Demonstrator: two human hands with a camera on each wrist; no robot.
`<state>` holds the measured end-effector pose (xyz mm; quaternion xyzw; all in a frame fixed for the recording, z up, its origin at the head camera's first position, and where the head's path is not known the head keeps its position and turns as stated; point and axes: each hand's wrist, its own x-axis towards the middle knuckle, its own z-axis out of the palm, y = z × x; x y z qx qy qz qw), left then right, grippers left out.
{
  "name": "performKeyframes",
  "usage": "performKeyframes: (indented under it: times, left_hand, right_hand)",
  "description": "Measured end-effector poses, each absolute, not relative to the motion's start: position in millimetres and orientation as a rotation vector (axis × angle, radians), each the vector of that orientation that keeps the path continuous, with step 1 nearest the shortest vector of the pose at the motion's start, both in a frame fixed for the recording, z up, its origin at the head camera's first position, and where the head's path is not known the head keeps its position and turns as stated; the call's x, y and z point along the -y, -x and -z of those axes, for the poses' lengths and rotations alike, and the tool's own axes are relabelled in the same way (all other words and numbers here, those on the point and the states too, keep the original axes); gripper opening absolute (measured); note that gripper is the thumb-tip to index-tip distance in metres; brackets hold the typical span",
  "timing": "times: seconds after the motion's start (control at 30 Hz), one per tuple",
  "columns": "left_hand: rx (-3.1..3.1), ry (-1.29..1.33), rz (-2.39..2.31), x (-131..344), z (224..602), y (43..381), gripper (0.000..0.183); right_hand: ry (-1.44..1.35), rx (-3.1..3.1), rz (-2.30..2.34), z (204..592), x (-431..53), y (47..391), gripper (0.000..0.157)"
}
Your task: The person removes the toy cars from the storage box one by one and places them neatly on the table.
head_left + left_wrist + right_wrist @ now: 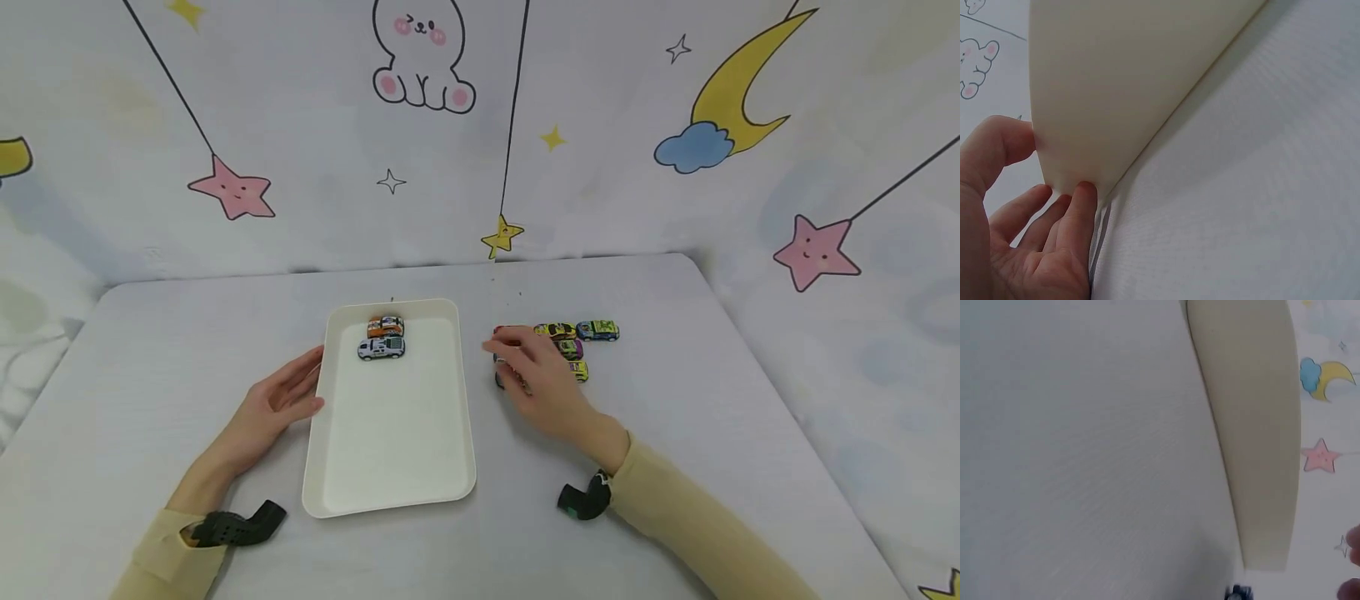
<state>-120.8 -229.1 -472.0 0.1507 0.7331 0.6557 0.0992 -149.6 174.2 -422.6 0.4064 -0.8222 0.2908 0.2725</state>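
Note:
A white rectangular tray (393,433) lies on the table, with an orange toy car (386,326) and a silver-white toy car (381,347) near its far end. My left hand (272,408) touches the outside of the tray's left wall; the left wrist view shows its fingertips (1087,190) against that wall. My right hand (543,383) hovers right of the tray over a group of toy cars and partly covers them. Its fingers are loosely bent, with no object visible between them. In the right wrist view only two fingertips (1350,589) show, apart.
Beside the right hand stand a yellow toy car (555,331), a blue-green toy car (597,331), a purple-green toy car (570,349) and others partly hidden. A white cloth (675,400) covers the table, and a patterned curtain (315,167) rises behind it.

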Motion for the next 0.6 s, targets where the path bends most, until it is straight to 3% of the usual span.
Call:
performKeyframes:
  times: [0.27, 0.6]
  left_hand:
    - [-2.138, -0.444, -1.961, 228.9, 473.4, 122.1, 0.071]
    - [-2.136, -0.441, -1.964, 229.7, 472.0, 121.6, 0.071]
  right_hand:
    - [-1.35, 2.512, -0.495, 419.0, -125.9, 161.7, 0.039]
    - [-1.418, 2.698, -0.344, 415.0, -75.6, 182.5, 0.047]
